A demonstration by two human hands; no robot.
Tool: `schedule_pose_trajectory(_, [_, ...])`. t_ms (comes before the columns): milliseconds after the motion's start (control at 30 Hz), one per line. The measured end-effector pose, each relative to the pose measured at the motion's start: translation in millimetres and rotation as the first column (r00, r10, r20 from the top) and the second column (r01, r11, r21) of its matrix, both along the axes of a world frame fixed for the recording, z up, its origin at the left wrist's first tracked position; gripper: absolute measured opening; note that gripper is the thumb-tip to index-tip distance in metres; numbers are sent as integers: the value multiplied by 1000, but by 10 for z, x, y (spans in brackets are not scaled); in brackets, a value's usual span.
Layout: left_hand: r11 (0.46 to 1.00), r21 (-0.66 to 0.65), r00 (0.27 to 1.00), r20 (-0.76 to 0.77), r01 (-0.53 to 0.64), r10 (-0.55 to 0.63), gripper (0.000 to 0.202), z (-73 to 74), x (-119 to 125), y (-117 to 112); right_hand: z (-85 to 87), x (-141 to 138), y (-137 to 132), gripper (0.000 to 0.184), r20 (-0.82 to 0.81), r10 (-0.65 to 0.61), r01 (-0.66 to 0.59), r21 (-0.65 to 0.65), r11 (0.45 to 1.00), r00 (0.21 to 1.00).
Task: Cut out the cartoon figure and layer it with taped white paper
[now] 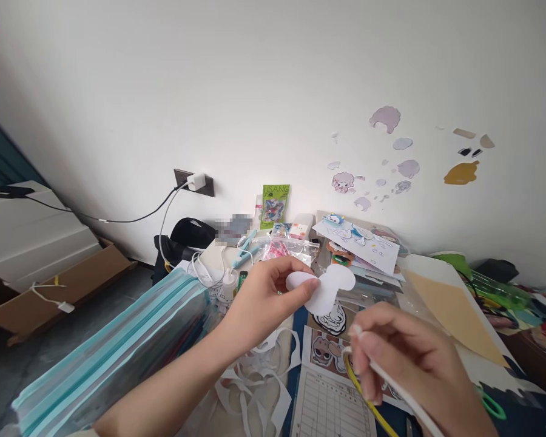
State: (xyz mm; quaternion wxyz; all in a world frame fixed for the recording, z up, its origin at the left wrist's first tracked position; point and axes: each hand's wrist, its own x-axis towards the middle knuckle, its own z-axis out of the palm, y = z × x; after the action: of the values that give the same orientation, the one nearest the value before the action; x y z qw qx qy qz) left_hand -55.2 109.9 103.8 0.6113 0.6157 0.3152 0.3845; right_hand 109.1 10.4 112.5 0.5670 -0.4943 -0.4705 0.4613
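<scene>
Between the thumb and fingers of my left hand (pixel 279 285) is a white paper cutout (pixel 325 291) with rounded lobes, raised above the cluttered table. My right hand (pixel 409 358) is to its right and a little lower, apart from the paper. Its thumb and index fingertip are pressed together, with a small pale bit showing there that I cannot identify. A white cord (pixel 404 394) runs along this hand, and a yellow cord (pixel 364 391) hangs beside its fingers. Whether the fingers grip either cord is unclear. Below lie a printed grid sheet (pixel 330 403) and cartoon pictures (pixel 325 351).
Curled white paper strips (pixel 259 376) lie below my left forearm. A clear zip bag with turquoise edging (pixel 113 346) stands at the left. Behind are a green packet (pixel 275 206) and a drawing sheet (pixel 359 243). Green-handled scissors (pixel 492 405) lie at the right.
</scene>
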Motion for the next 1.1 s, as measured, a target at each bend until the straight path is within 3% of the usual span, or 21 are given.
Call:
schedule_pose_trajectory(167, [1000, 15, 994, -106, 4, -2, 16, 43, -20, -3, 10, 97, 30, 32, 110, -88, 92, -33, 995, 990])
schedule_pose_trajectory(333, [996, 77, 990, -140, 35, -24, 6, 25, -21, 6, 8, 331, 69, 31, 228, 9, 6, -64, 998, 974])
schedule_pose_trajectory(500, [994, 81, 990, -130, 68, -57, 10, -37, 24, 18, 48, 132, 38, 29, 371, -22, 33, -24, 999, 928])
schedule_pose_trajectory(633, [992, 98, 986, -152, 82, -67, 14, -70, 53, 13, 7, -60, 80, 30, 232, -109, 137, -109, 985, 967])
schedule_pose_trajectory(733, [986, 151, 986, -157, 72, -48, 12, -84, 69, 6, -49, -128, 144, 33, 84, -116, 129, -165, 978, 990])
schedule_pose_trajectory(833, [977, 198, 986, -158, 80, -49, 18, -95, 79, 9, -81, -152, 196, 34, 37, -132, 136, -159, 978, 991])
schedule_pose_trajectory(900, [980, 149, 987, -118, 129, -112, 22, -99, 85, 16, -95, -161, 218, 33, 12, -158, 158, -151, 976, 987])
schedule_pose_trajectory(1000, [972, -27, 972, 33, 232, -231, 22, -109, 101, 23, -136, -164, 243, 33, -22, -202, 198, -112, 974, 979])
schedule_pose_trajectory(1100, [949, -168, 958, 157, 267, -242, 27, -133, 131, 19, -205, -133, 265, 32, -53, -194, 190, -65, 980, 980])
